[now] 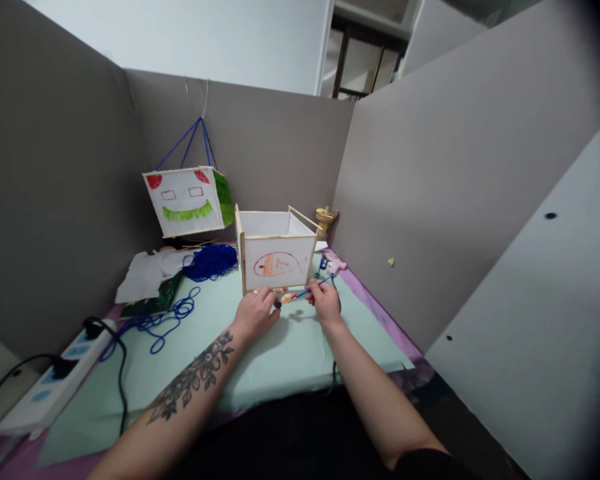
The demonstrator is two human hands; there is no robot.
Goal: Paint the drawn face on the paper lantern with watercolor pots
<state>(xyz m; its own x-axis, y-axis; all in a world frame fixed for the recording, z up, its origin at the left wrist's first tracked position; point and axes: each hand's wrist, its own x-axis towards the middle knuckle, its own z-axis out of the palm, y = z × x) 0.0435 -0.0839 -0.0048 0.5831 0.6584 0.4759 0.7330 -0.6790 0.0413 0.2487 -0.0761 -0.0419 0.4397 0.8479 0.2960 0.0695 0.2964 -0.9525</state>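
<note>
In the head view, my right hand (324, 299) is closed on a thin, straight blue strand (303, 294). I cannot tell whether it is cord or a slim stick. My left hand (255, 311) has curled fingers around a small dark round piece (277, 305) at its fingertips. Between the hands is a small orange, yellow and white piece (289, 298), too small to name. Just behind them stands a lantern frame (275, 263) of wooden sticks and white panels, its top open. Its front panel carries an orange and red fish-like drawing.
Another lantern (180, 207) with a drawn face hangs by blue cords at the back left. Blue cord (213, 261) lies bundled beneath it, with more loose cord (167, 320) nearer. White sheets (147, 277) and a power strip (57, 380) are left. Grey partitions (430, 187) enclose the table.
</note>
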